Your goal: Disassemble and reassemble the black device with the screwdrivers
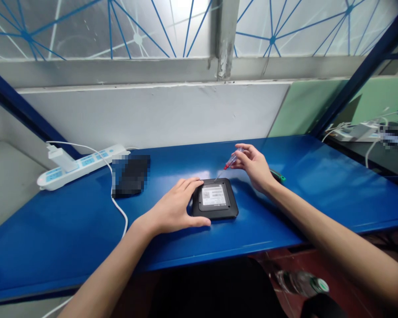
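Note:
A flat black square device (232, 201) with a white printed label lies on the blue tabletop in front of me. My left hand (179, 207) grips its left side, fingers at the far edge and thumb along the near edge. In my right hand (252, 165) is a screwdriver (231, 160) with a clear handle and red collar, held tilted. Its thin shaft points down to the far edge of the device, and the tip meets it near the top of the label. Whether a screw sits under the tip is too small to tell.
A green-handled item (278, 176) lies partly behind my right wrist. A white power strip (86, 165) with a plugged-in adapter and cable stands at the left, beside a dark blurred object (131, 176). Below the table (199, 256) lies a plastic bottle (301, 282).

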Demonstrator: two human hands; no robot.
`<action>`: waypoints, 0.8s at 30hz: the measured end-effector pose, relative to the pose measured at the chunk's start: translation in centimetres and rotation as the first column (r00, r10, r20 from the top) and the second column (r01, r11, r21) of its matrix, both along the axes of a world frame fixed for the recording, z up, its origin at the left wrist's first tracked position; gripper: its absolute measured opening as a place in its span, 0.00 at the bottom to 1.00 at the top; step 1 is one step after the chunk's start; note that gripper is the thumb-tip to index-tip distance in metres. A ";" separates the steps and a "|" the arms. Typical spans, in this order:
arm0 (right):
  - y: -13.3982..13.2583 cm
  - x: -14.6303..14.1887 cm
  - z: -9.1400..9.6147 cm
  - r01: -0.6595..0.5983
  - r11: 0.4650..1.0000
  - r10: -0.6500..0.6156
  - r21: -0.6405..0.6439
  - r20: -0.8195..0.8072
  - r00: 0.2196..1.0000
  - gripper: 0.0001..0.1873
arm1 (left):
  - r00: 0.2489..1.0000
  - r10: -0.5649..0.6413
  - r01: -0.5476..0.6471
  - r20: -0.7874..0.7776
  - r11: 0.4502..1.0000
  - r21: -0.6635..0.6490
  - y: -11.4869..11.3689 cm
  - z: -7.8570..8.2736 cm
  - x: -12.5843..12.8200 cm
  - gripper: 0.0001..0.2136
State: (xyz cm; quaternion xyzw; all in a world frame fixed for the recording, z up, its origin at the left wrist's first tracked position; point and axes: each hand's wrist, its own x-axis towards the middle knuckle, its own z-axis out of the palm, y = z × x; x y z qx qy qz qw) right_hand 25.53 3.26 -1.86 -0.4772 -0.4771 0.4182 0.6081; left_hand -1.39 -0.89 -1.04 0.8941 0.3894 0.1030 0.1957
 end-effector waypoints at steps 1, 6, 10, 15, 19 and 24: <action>0.1 0.1 0.0 0.021 1.000 -0.021 0.011 -0.001 1.000 0.21 | 1.000 0.000 0.000 0.000 1.000 0.003 0.0 0.0 0.0 0.45; 0.4 0.6 0.2 0.082 0.996 -0.084 0.044 0.037 0.996 0.21 | 1.000 -0.003 0.003 0.007 1.000 0.021 0.0 0.0 -0.1 0.45; 0.3 0.7 0.3 0.094 0.992 -0.102 0.090 0.087 0.991 0.24 | 1.000 0.001 -0.002 0.009 1.000 0.031 0.0 -0.2 0.1 0.45; 0.1 0.6 0.3 0.110 0.979 -0.138 0.170 0.162 0.977 0.25 | 1.000 0.012 -0.013 0.026 0.999 0.045 -0.1 -0.2 0.4 0.44; -0.1 0.5 0.3 0.085 0.974 -0.131 0.208 0.218 0.967 0.21 | 1.000 0.015 -0.016 0.008 0.999 0.050 -0.2 -0.2 0.5 0.44; -0.4 0.4 0.3 0.076 0.968 -0.144 0.240 0.281 0.949 0.20 | 0.999 0.024 -0.023 -0.022 0.998 0.053 -0.2 -0.2 0.6 0.45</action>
